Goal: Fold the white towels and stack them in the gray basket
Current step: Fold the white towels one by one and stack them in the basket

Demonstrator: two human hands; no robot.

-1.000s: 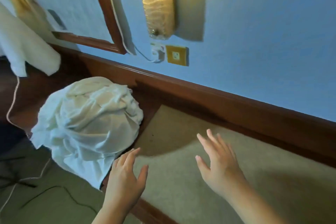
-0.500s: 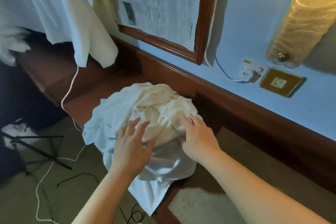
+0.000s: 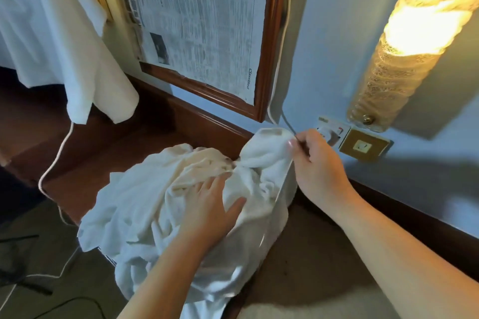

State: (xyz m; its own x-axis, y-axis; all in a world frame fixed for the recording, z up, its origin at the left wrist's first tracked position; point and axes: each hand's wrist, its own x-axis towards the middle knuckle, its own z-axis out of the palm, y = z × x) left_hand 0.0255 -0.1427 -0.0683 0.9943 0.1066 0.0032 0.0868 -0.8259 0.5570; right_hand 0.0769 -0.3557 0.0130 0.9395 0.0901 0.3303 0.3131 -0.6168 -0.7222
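On the wooden counter (image 3: 85,184) lies the towel pile (image 3: 160,217). Right hand (image 3: 315,166) pinches a towel corner (image 3: 269,145) at its far right; left hand (image 3: 207,204) presses flat, open, nearer mid-pile.

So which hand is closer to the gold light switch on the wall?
The right hand. It pinches a towel corner lifted just beside the gold switch plate. The left hand lies flat on the towel pile, lower down and farther from it.
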